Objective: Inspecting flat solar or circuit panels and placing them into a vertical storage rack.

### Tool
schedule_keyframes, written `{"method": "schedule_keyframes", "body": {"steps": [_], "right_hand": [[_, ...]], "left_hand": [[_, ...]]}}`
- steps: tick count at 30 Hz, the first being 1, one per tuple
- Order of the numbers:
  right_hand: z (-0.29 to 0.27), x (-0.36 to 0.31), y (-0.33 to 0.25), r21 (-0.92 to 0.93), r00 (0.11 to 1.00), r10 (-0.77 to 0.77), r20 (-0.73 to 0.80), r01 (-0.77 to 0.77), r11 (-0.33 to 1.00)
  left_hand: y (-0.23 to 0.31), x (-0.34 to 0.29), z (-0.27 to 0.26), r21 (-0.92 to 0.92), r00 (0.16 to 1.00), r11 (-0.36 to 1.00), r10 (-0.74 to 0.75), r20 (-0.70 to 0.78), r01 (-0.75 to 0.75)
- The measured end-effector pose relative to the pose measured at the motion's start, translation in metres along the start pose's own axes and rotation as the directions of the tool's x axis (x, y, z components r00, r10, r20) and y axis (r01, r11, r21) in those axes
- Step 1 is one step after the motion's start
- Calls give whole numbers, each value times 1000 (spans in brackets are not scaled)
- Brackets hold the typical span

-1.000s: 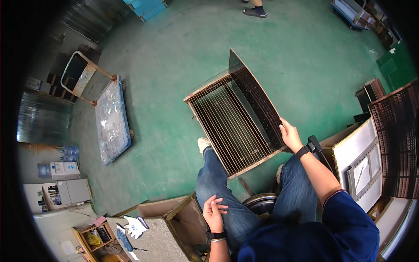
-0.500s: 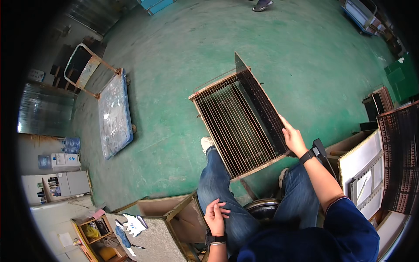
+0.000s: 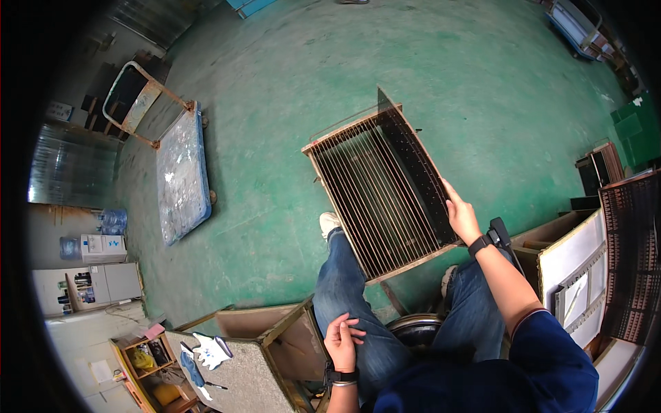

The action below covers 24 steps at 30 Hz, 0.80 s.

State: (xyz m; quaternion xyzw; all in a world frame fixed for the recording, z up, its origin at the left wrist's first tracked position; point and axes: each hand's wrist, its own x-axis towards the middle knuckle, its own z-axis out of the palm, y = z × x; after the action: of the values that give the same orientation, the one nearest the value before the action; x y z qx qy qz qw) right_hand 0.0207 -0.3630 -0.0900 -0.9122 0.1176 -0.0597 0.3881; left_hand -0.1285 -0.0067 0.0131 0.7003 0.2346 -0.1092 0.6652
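Note:
In front of my knees stands a slotted rack [image 3: 358, 199] with a light wooden frame and several thin parallel slats. A dark thin panel [image 3: 406, 148] stands on edge along its right side, its far corner rising above the frame. My right hand [image 3: 463, 217] grips the near upper edge of this panel, fingers on top; the thumb is not plainly visible. My left hand [image 3: 341, 341] hangs over my left thigh, palm partly turned up, fingers loosely bent and apart, holding nothing.
A blue platform trolley [image 3: 182, 175] stands left on the green floor. At lower left, gloves [image 3: 212, 351] and a pen lie on a grey-topped table [image 3: 255, 378]. On my right are a white framed board [image 3: 575, 275] and dark patterned sheets [image 3: 630, 255].
The panel's far corner sits slightly lower against the rack, my right hand still on it. My left hand is unchanged. A person's shoe at the top has moved left, nearly out of view.

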Motion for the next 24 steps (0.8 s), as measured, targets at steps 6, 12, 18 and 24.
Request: {"method": "schedule_keyframes", "body": {"steps": [6, 12, 18, 24], "right_hand": [[50, 1, 26, -270, 995, -40, 95, 64, 961], [96, 2, 22, -445, 900, 305, 312, -145, 884], [120, 3, 69, -402, 874, 365, 320, -224, 888], [58, -1, 14, -447, 957, 51, 287, 87, 890]], "left_hand": [[-4, 1, -1, -16, 1000, 999, -30, 0, 30], [-5, -1, -9, 1, 998, 998, -57, -11, 57], [-3, 0, -5, 11, 997, 997, -73, 41, 72], [-3, 2, -6, 14, 998, 1000, -20, 52, 19]]}}
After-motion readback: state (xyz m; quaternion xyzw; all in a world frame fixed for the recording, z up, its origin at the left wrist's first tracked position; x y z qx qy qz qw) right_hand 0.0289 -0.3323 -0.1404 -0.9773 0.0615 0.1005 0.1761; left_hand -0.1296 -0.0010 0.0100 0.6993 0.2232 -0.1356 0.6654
